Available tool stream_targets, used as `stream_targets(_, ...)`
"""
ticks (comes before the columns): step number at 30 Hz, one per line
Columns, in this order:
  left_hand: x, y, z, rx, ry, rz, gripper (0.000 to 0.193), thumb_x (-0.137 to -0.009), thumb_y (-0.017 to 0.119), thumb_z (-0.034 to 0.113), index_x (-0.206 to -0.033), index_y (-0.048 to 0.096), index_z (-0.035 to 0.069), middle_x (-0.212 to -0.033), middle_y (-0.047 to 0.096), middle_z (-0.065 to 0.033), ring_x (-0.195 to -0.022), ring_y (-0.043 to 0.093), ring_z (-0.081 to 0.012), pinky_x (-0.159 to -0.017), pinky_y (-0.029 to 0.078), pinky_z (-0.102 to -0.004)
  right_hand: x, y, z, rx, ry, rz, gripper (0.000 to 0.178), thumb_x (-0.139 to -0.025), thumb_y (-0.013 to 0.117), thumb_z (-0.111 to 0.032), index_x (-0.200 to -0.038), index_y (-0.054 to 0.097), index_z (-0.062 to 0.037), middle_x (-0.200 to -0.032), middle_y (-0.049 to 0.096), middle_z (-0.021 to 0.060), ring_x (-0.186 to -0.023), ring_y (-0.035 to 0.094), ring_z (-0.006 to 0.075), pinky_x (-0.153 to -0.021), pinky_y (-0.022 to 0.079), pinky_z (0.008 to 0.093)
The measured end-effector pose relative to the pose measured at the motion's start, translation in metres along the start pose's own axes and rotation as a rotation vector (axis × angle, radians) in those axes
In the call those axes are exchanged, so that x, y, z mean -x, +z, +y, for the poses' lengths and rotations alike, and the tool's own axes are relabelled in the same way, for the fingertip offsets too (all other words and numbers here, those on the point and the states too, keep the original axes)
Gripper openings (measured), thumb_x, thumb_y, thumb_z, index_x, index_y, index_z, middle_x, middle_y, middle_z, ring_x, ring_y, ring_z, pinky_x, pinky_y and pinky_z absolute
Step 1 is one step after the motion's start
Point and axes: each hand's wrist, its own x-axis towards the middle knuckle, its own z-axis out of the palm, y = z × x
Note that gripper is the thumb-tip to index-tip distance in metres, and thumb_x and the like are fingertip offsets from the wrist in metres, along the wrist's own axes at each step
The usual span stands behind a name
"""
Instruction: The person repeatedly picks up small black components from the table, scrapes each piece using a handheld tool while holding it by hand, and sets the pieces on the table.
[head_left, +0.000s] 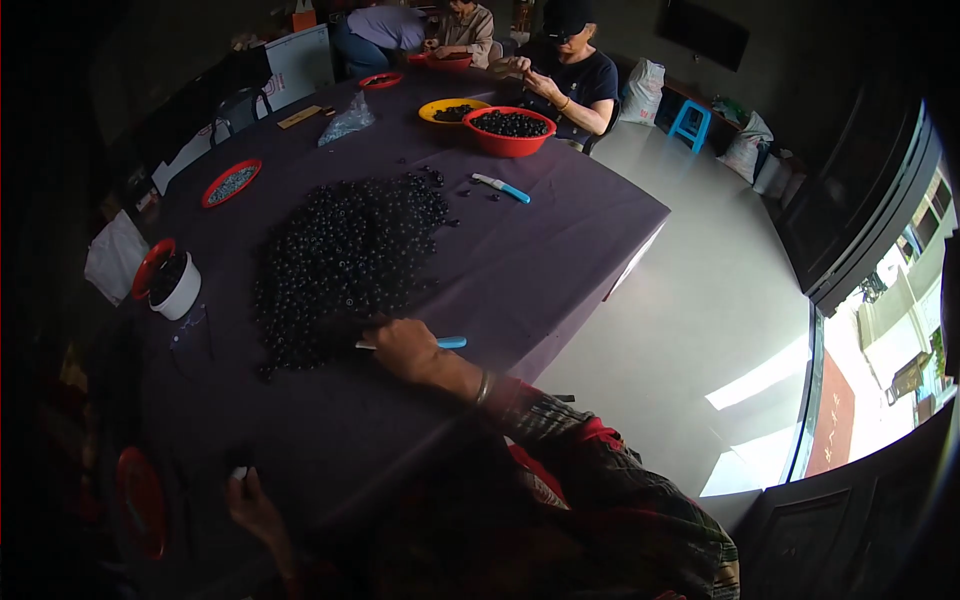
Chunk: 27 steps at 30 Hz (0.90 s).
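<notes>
A large heap of small, shiny black round pieces covers the middle of the dark-clothed table. My right hand is at the heap's near edge, its fingers bent and their tips blurred among the pieces; whatever they hold is hidden. A blue-handled tool shows on both sides of that hand, its pale end toward the heap; I cannot tell if it is gripped or lies beneath. Low on the left, my left hand pinches a small white piece between thumb and fingers.
A second blue-handled tool lies beyond the heap. Red bowl and yellow tray hold black pieces. A white tub and red trays line the left. A person sits opposite; others work farther back. A blue stool stands on the floor.
</notes>
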Motion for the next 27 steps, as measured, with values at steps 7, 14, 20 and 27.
stream_targets(7, 0.002, -0.002, 0.024, -0.210, -0.040, -0.216, 0.017, -0.079, 0.070, 0.007, -0.088, 0.060, -0.003, -0.079, 0.052, -0.0160, -0.066, 0.054, -0.0292, -0.059, 0.042, -0.0392, -0.008, 0.001, 0.003, -0.011, 0.018, -0.007, 0.024, -0.084, 0.061, -0.020, -0.106, 0.064, -0.0094, -0.091, 0.067, 0.0118, -0.080, 0.067, 0.0277, -0.069, 0.055, 0.0382)
stream_targets(14, 0.003, 0.002, 0.003, -0.237, -0.069, -0.139, 0.016, -0.078, 0.069, 0.004, -0.088, 0.060, -0.003, -0.078, 0.051, -0.0169, -0.066, 0.052, -0.0315, -0.059, 0.041, -0.0424, 0.001, -0.009, -0.010, -0.102, -0.023, 0.095, 0.018, -0.081, 0.061, -0.014, -0.096, 0.066, -0.0070, -0.081, 0.066, 0.0132, -0.072, 0.066, 0.0300, -0.064, 0.054, 0.0392)
stream_targets(20, 0.008, 0.004, 0.079, 0.150, -0.142, -0.129, 0.016, -0.086, 0.065, 0.009, -0.096, 0.060, -0.003, -0.081, 0.058, -0.0085, -0.067, 0.053, -0.0168, -0.058, 0.042, -0.0336, 0.032, -0.055, -0.077, -0.507, -0.275, -0.047, 0.023, -0.073, 0.065, -0.005, -0.096, 0.065, -0.0033, -0.082, 0.067, 0.0164, -0.077, 0.067, 0.0336, -0.065, 0.055, 0.0398)
stream_targets(27, 0.013, 0.009, 0.134, 1.093, -0.778, -0.553, 0.018, -0.097, 0.051, 0.022, -0.102, 0.060, 0.007, -0.087, 0.061, -0.0010, -0.074, 0.054, -0.0080, -0.063, 0.042, -0.0243, 0.040, -0.031, -0.114, -0.761, -0.467, -0.150, 0.018, -0.072, 0.068, -0.003, -0.088, 0.060, -0.0054, -0.093, 0.063, 0.0083, -0.082, 0.066, 0.0300, -0.063, 0.055, 0.0384)
